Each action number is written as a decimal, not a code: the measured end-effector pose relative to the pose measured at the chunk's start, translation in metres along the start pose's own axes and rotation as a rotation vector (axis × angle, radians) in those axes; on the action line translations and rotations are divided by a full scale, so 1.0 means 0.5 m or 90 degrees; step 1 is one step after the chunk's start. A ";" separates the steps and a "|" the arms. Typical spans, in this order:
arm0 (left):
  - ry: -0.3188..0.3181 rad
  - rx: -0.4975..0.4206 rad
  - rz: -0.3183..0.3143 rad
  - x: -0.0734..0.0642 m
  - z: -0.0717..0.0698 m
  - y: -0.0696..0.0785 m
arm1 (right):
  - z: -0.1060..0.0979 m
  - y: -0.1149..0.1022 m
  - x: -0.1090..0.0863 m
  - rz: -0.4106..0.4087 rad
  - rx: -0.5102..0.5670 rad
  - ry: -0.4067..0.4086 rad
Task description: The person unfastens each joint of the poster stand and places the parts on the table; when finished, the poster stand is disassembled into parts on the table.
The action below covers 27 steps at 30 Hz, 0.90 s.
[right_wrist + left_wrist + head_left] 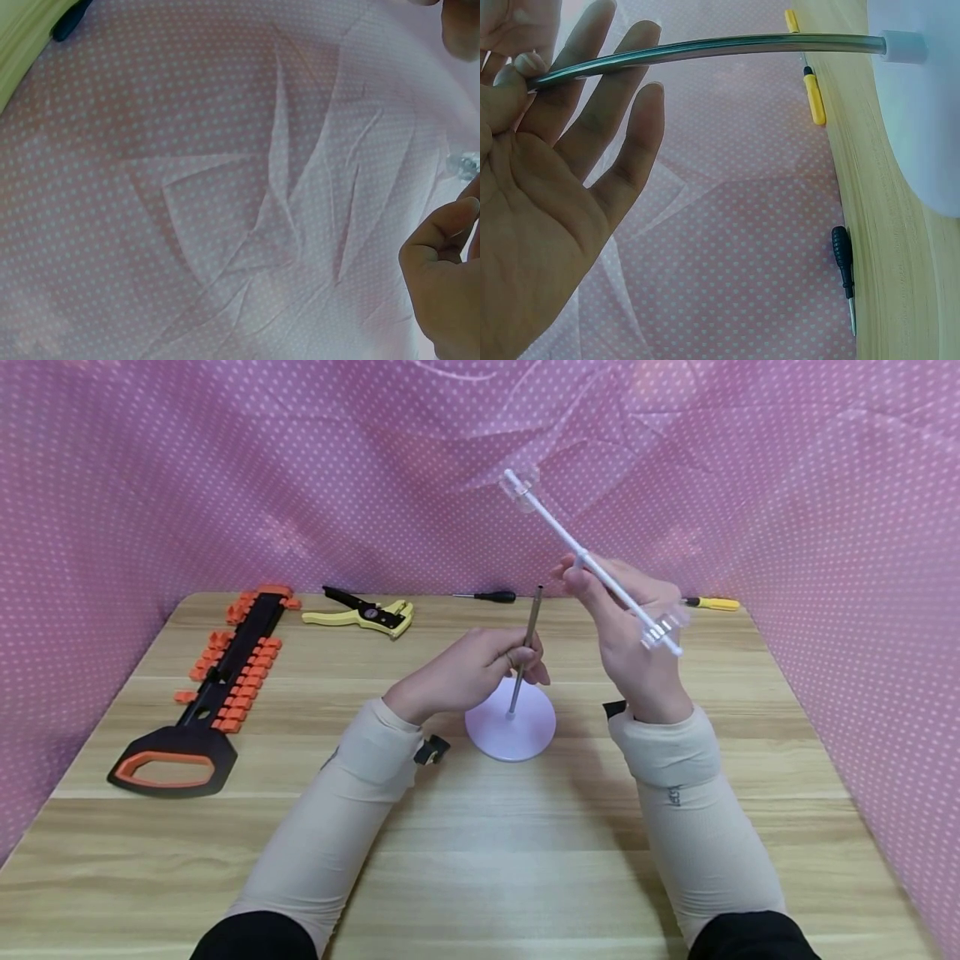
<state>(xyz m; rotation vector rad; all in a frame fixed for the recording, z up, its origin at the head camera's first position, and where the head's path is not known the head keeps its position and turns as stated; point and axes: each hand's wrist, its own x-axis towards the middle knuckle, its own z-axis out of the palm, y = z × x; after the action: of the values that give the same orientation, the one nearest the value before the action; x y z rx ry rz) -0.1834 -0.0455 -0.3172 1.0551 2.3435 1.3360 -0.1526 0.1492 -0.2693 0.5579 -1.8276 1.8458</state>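
My left hand [480, 670] pinches a thin metal rod [532, 622] between thumb and index finger. In the left wrist view its other fingers are spread beside the rod [727, 47]. The rod stands nearly upright, its lower end in the white collar [904, 46] of a round white base [513, 742] on the table. Higher and to the right, my right hand [641, 672] grips the middle of a white bar [555, 524], held slanted in the air. Clear plastic pieces sit at the bar's far end [522, 489] and near end [663, 628].
At the left lies a long black rack [243, 643] with a handle and several orange clips. Along the back are a yellow-and-black wire stripper [367, 614], a black screwdriver [495, 597] and a yellow-handled screwdriver [716, 603]. Pink dotted cloth [420, 468] encloses the table's back and sides.
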 end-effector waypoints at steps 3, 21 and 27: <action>0.001 0.003 -0.001 0.000 0.000 0.000 | -0.005 0.000 0.003 -0.007 -0.002 0.005; 0.003 0.006 0.000 -0.001 0.000 0.005 | -0.043 0.028 0.029 0.057 -0.001 0.002; 0.003 0.002 -0.003 0.000 0.000 0.004 | -0.047 0.031 0.032 0.050 -0.012 0.004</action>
<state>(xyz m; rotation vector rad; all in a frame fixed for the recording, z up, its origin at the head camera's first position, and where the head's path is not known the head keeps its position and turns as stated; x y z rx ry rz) -0.1824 -0.0450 -0.3153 1.0487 2.3495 1.3353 -0.1738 0.1735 -0.2728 0.4783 -1.8854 1.8775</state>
